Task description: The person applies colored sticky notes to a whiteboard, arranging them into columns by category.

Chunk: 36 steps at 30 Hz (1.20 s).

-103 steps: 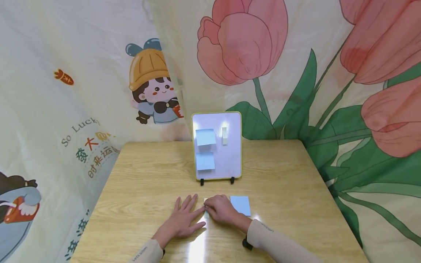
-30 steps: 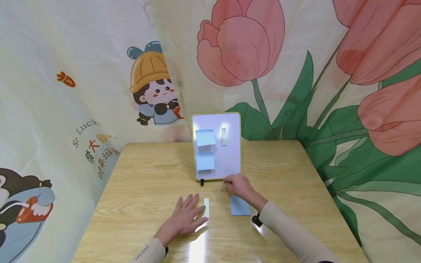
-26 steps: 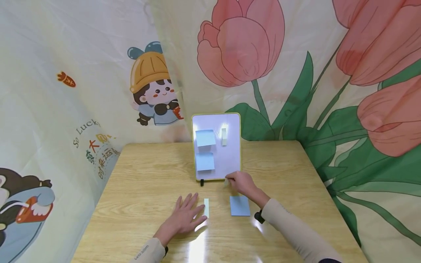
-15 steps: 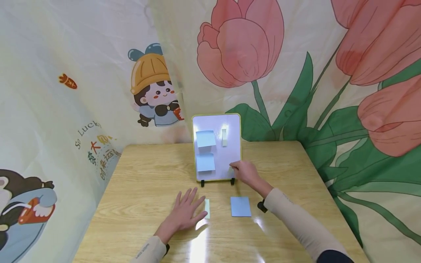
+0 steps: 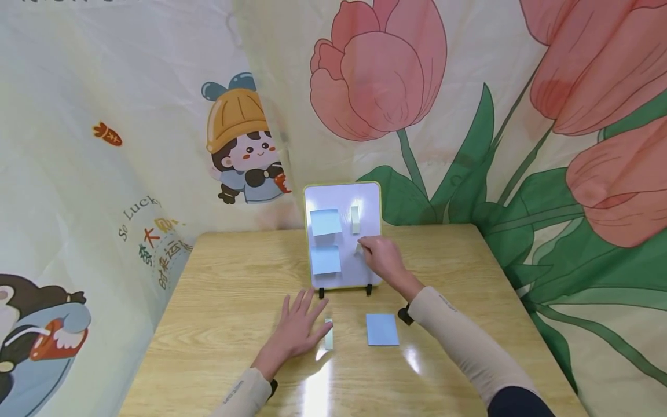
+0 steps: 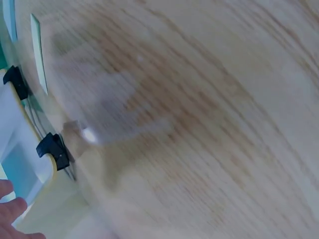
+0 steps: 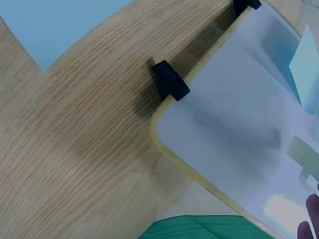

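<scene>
My right hand point(image 5: 384, 258) pinches a narrow pale green sticky note point(image 7: 305, 155) in front of the right half of a small whiteboard point(image 5: 349, 280). The board leans upright on black feet. Its left half carries two blue square sticky notes, the upper one point(image 5: 325, 222) and the lower one point(image 5: 325, 260). Another narrow sticky note point(image 5: 355, 220) is stuck at the upper right. My left hand point(image 5: 294, 329) is spread low over the table, its thumb beside a narrow sticky note pad point(image 5: 329, 340). Only its fingertips point(image 6: 12, 211) show in the left wrist view.
A blue square sticky note pad point(image 5: 383, 330) lies on the wooden table point(image 5: 219, 301), right of the narrow pad. The board's black feet point(image 5: 369, 289) jut toward me. A printed curtain point(image 5: 469, 174) hangs behind the table.
My right hand has left the narrow pad with a sticky note and risen to the board's right half. My left hand has moved slightly forward, away from the narrow pad's middle.
</scene>
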Each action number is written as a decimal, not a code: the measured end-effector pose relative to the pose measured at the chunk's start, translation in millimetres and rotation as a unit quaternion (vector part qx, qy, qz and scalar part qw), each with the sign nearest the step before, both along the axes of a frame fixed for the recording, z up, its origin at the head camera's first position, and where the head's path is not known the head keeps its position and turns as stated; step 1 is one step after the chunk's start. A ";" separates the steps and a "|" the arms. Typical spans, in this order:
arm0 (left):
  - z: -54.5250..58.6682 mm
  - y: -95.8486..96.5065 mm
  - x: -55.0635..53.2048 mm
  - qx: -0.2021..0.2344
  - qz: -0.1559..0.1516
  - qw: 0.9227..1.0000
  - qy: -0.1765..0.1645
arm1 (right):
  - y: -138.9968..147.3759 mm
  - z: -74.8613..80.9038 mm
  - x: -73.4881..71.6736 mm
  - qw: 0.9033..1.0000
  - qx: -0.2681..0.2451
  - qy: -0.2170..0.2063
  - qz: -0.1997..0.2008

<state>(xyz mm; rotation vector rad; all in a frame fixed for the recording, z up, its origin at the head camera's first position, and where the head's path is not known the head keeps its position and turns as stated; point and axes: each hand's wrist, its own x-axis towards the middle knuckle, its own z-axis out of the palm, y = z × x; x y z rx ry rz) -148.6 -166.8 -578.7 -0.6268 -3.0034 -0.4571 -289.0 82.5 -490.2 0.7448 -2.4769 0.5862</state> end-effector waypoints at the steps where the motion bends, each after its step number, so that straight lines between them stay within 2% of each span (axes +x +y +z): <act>1: 0.9 -0.3 -0.4 -0.002 0.004 1.000 -0.001 | -0.8 0.2 -0.7 1.000 -0.002 0.006 0.000; 4: 4.3 -1.1 -1.5 0.005 0.010 1.000 0.001 | -2.4 0.7 -1.9 1.000 -0.012 0.023 -0.003; 9: 6.8 -1.3 -5.7 0.016 0.008 1.000 0.025 | -4.0 -0.4 -2.0 0.999 -0.030 0.043 -0.013; 15: 10.6 1.1 -8.3 0.032 0.003 0.999 0.034 | -6.5 -5.0 -3.2 0.998 -0.022 0.059 -0.031; 30: 18.7 10.4 -18.4 0.012 0.000 0.997 0.072 | -11.1 -17.2 -8.1 0.992 -0.035 0.113 -0.049; 36: 27.4 19.3 -28.7 0.023 0.012 0.996 0.090 | -13.1 -28.8 -1.8 0.986 -0.018 0.157 -0.055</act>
